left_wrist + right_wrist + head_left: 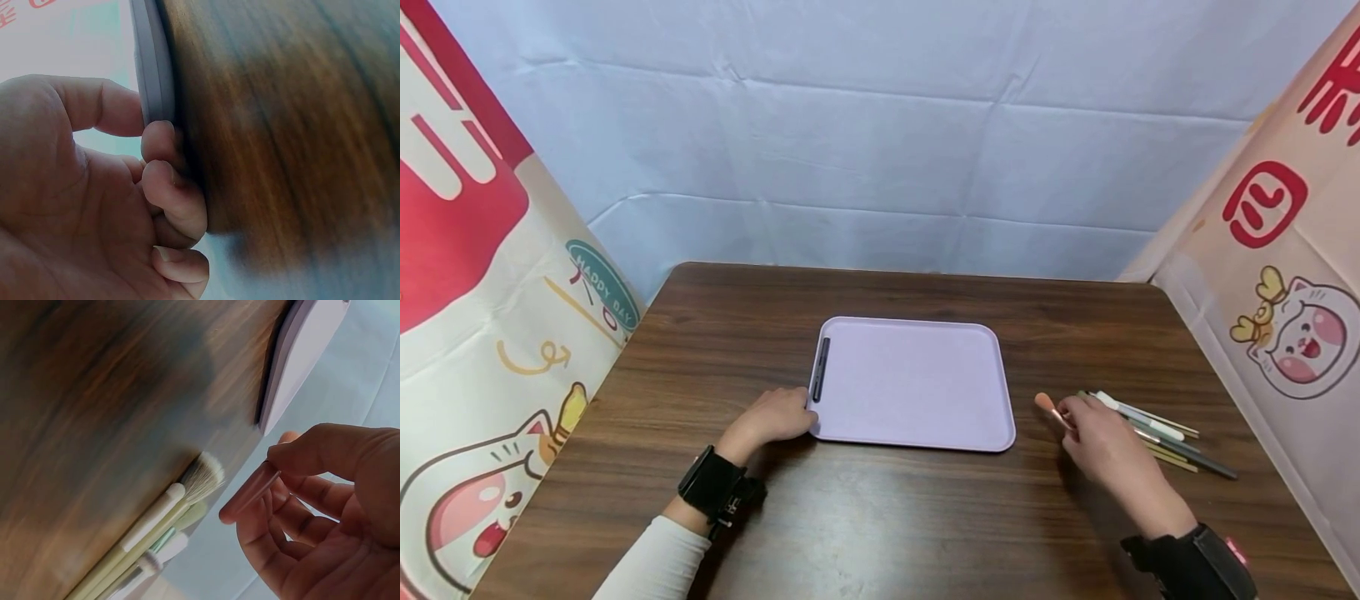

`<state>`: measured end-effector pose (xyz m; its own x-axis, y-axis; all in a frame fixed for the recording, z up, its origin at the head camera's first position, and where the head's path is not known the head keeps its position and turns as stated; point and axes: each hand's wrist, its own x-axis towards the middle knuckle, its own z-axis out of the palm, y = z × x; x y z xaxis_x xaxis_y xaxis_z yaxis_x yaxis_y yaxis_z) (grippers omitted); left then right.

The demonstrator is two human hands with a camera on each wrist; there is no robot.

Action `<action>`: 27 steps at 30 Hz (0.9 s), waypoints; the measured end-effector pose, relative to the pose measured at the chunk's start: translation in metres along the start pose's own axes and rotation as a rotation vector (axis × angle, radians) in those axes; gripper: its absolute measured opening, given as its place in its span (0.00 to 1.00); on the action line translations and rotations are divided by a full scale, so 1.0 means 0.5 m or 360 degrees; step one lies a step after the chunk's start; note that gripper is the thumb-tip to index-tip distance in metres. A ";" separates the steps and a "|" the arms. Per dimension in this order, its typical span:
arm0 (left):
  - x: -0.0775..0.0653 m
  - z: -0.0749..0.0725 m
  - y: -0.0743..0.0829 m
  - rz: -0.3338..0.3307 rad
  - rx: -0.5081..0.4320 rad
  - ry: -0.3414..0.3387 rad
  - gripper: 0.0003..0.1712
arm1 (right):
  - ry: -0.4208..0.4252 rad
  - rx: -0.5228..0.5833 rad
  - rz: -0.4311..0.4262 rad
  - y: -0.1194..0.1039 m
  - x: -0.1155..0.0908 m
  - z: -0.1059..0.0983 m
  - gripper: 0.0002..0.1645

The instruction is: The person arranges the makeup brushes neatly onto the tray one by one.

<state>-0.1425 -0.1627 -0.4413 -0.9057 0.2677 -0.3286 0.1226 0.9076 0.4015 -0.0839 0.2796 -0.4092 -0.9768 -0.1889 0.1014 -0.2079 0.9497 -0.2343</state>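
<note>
A pale lilac tray lies on the table, with a slim black pen-like stick along its left side. My left hand grips the tray's near left corner; in the left wrist view the thumb and curled fingers meet at the rim. To the right of the tray, my right hand pinches a makeup brush with a peach-coloured head pointing toward the tray. The right wrist view shows its smooth pinkish end between thumb and fingers. Most of that brush is hidden by the hand.
Several makeup brushes lie in a loose bundle just right of my right hand, with pale and dark handles. A fluffy-headed brush is among them. The wooden table is bounded by a pale blue cloth behind and printed sheets at both sides.
</note>
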 end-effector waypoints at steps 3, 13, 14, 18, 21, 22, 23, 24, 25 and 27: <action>-0.001 -0.001 0.002 -0.0006 -0.0011 -0.0002 0.11 | -0.0034 0.0002 0.0014 -0.007 0.005 -0.001 0.14; -0.003 -0.004 0.004 -0.0018 -0.0034 -0.0012 0.10 | -0.0129 0.0021 0.0049 -0.035 0.026 0.000 0.13; -0.004 -0.005 0.004 -0.0017 -0.0032 -0.0013 0.10 | -0.0123 0.0021 0.0040 -0.038 0.028 0.001 0.14; -0.004 -0.005 0.005 -0.0011 -0.0029 -0.0013 0.10 | -0.0124 0.0013 0.0020 -0.046 0.036 0.003 0.14; -0.003 -0.005 0.005 -0.0006 -0.0022 -0.0010 0.10 | -0.0147 0.0017 0.0029 -0.052 0.042 0.005 0.13; -0.003 -0.005 0.005 -0.0003 -0.0019 -0.0008 0.10 | -0.0159 0.0019 0.0038 -0.055 0.045 0.006 0.12; -0.002 -0.004 0.004 -0.0002 -0.0016 -0.0007 0.10 | -0.0170 0.0021 0.0040 -0.057 0.048 0.006 0.11; -0.002 -0.005 0.004 0.0001 -0.0016 -0.0007 0.10 | -0.0183 0.0029 0.0043 -0.060 0.050 0.006 0.10; -0.002 -0.004 0.003 0.0003 -0.0016 -0.0006 0.10 | -0.0196 0.0041 0.0050 -0.063 0.053 0.007 0.09; -0.001 -0.004 0.002 0.0004 -0.0014 -0.0004 0.10 | -0.0223 0.0062 0.0061 -0.069 0.058 0.007 0.08</action>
<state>-0.1428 -0.1626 -0.4391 -0.9044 0.2708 -0.3298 0.1213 0.9040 0.4099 -0.1053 0.2403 -0.4017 -0.9811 -0.1884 -0.0440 -0.1696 0.9469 -0.2731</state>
